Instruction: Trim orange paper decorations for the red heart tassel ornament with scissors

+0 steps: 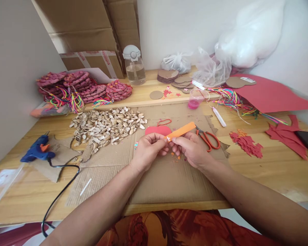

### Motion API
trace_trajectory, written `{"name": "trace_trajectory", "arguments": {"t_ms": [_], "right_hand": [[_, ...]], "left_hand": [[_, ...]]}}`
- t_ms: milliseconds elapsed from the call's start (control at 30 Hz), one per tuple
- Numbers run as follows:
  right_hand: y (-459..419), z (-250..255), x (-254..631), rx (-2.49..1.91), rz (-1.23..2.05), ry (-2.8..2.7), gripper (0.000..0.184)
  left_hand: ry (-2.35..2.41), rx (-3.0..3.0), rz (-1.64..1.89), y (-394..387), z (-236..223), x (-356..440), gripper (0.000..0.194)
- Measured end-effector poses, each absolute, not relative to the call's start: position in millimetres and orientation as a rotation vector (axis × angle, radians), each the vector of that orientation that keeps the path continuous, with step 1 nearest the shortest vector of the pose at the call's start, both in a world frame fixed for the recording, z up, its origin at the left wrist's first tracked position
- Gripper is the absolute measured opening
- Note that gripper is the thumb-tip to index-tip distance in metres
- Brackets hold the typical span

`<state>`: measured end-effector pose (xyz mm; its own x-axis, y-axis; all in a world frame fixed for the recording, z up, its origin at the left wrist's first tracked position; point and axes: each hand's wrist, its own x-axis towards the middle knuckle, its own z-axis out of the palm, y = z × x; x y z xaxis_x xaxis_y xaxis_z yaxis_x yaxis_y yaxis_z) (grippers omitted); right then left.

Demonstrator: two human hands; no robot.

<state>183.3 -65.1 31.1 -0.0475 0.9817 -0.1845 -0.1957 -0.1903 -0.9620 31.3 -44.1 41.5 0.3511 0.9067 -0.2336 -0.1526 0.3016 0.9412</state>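
Observation:
Both hands meet over the cardboard sheet, pinching an orange paper strip. My left hand grips its left end, where a small white star shape shows; whether that is a hole or a piece on top I cannot tell. My right hand has thumb and fingers closed on the strip's lower edge. Behind my left fingers lies a red paper shape, partly covered, with a red cord loop above it. Orange-handled scissors rest just right of my right hand.
Peanut shells are heaped at left, beyond a blue glue gun with a black cord. Red paper scraps and a white pen lie at right. A bottle, cardboard discs and a pink-bottomed cup stand behind.

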Motion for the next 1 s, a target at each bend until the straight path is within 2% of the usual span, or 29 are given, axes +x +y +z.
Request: {"name": "trace_trajectory", "arguments": {"t_ms": [1000], "right_hand": [[-65.7,29.2,181.6,-1.278,1.347,-1.044,0.012]], "left_hand": [[0.93,1.077,0.836,-43.9,38.5,29.5,0.022]]}}
